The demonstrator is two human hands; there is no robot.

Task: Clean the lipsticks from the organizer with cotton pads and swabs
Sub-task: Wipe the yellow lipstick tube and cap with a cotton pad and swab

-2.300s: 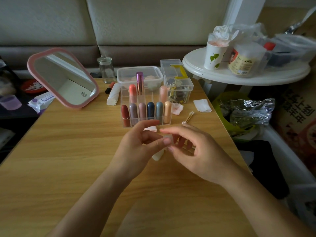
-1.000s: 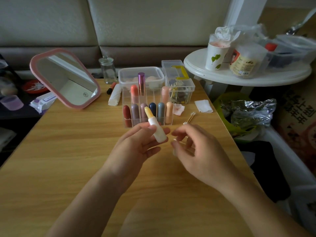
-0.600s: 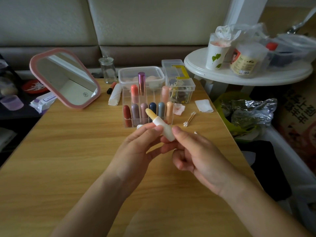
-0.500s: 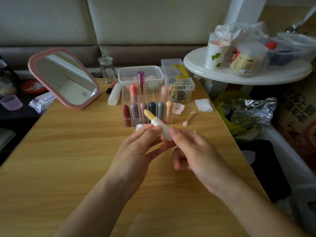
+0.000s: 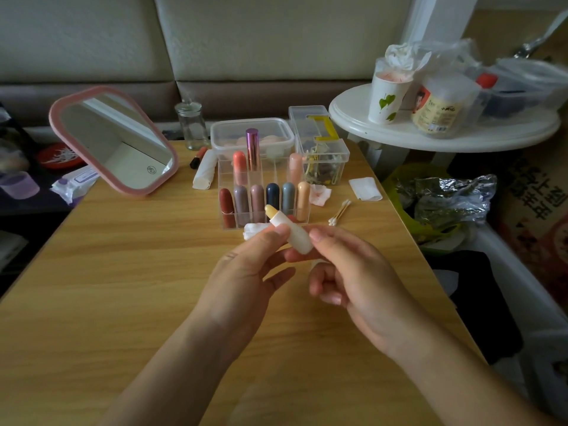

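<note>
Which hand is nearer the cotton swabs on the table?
Right. The right hand, pinching the lipstick, is just this side of the cotton swabs; the left hand, also holding it, is farther left.

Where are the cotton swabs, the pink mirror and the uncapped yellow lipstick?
cotton swabs [image 5: 339, 213], head view, middle of the bundle.
pink mirror [image 5: 118, 139], head view, centre of the glass.
yellow lipstick [image 5: 292, 232], head view, white tube, mid-length.

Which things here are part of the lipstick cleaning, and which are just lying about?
In the job: open lipstick, pinched by left hand and right hand; organizer; cotton swabs; cotton pad.
Lying about: mirror; glass jar; paper cup.
</note>
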